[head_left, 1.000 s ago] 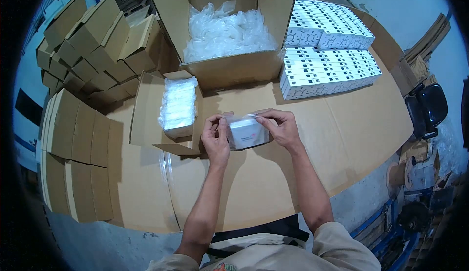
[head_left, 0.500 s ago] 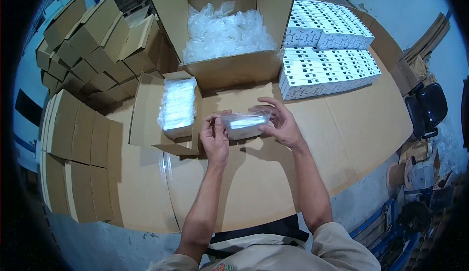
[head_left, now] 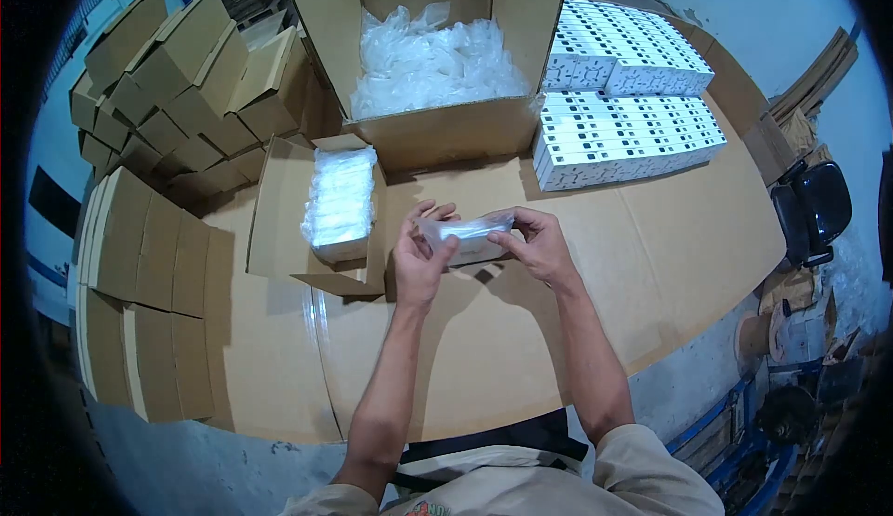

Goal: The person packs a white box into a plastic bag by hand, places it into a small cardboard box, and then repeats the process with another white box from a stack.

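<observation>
A small white box in a clear plastic bag [head_left: 476, 248] is held up between both hands above the cardboard-covered table. My left hand [head_left: 423, 260] grips its left end, thumb across the front and some fingers raised behind. My right hand [head_left: 539, 244] pinches the bag's upper right corner between thumb and fingers. Just left of my left hand stands an open carton [head_left: 279, 209] with a row of plastic-wrapped boxes [head_left: 339, 198] inside. Behind my hands is a large open carton [head_left: 446, 134] filled with clear plastic bags [head_left: 433, 62].
White boxes [head_left: 628, 139] are stacked in rows at the back right of the table [head_left: 651, 265]. Brown cartons [head_left: 149, 265] stand at the left edge, with open empty cartons [head_left: 195, 97] piled behind them. A black chair [head_left: 819, 204] is at the far right.
My left thumb has moved onto the front of the bagged box. My right hand has closed from spread fingers to a pinch at the bag's corner, and the package has shifted slightly.
</observation>
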Demonstrator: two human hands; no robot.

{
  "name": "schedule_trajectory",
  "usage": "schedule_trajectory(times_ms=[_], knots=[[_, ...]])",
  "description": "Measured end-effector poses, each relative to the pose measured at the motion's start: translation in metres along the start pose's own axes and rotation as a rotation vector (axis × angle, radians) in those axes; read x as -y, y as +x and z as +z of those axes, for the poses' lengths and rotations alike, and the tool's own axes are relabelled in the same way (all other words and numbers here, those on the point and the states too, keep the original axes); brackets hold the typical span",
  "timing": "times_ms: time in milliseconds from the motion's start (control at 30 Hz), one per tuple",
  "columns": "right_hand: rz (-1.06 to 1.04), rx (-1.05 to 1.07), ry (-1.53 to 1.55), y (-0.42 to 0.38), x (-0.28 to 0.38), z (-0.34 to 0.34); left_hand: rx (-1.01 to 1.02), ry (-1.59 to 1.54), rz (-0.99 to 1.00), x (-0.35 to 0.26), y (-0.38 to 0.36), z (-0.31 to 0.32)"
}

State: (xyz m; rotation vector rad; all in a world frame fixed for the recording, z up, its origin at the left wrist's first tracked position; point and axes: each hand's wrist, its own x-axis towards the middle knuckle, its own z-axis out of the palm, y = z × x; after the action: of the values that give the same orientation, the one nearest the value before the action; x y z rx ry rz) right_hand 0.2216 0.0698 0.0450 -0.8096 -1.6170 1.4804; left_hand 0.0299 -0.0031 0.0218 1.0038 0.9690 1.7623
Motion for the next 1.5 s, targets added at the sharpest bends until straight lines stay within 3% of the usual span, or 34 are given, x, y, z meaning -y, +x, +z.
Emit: schedule_trajectory(times_ms=[67, 167, 267, 467, 567, 667, 767, 1033, 1133, 1233, 1333, 1433, 1500], knots=[[0.025, -0.009, -0.014, -0.001, 0.001, 0.000, 0.012, 0.177, -0.049, -0.004, -0.004, 0.003], [0.020, -0.009, -0.032, -0.001, -0.003, -0.001, 0.049, 0.163, -0.122, 0.001, -0.005, -0.003], [0.004, -0.015, -0.031, -0.001, -0.002, -0.001, 0.008, 0.082, -0.087, 0.002, -0.005, -0.001], [-0.009, -0.057, -0.043, -0.002, -0.002, -0.001, -0.012, 0.175, -0.095, -0.001, -0.005, -0.003], [-0.014, -0.085, -0.041, -0.002, -0.002, -0.002, -0.031, 0.249, 0.006, -0.003, -0.004, 0.000], [-0.027, -0.101, -0.022, -0.002, -0.002, -0.001, -0.118, 0.351, -0.046, -0.008, -0.005, 0.006], [-0.012, -0.095, -0.012, -0.002, -0.003, -0.001, -0.143, 0.365, 0.069, 0.000, -0.004, 0.005], [0.070, -0.091, 0.044, -0.002, 0.004, -0.001, -0.228, 0.333, -0.022, 0.001, -0.003, 0.008], [-0.130, -0.115, 0.289, -0.004, 0.021, 0.009, -0.245, 0.313, -0.023, 0.001, -0.002, 0.009], [-0.240, 0.053, 0.223, -0.004, 0.014, -0.006, -0.249, 0.316, -0.010, 0.004, -0.002, 0.009], [-0.277, 0.148, -0.181, -0.008, 0.016, -0.012, -0.249, 0.314, -0.008, 0.003, -0.002, 0.009], [0.023, 0.153, -0.284, -0.011, 0.028, -0.008, -0.240, 0.307, -0.008, 0.005, -0.002, 0.008], [-0.022, 0.126, -0.284, -0.009, 0.024, -0.007, -0.238, 0.303, -0.003, 0.004, -0.001, 0.008]])
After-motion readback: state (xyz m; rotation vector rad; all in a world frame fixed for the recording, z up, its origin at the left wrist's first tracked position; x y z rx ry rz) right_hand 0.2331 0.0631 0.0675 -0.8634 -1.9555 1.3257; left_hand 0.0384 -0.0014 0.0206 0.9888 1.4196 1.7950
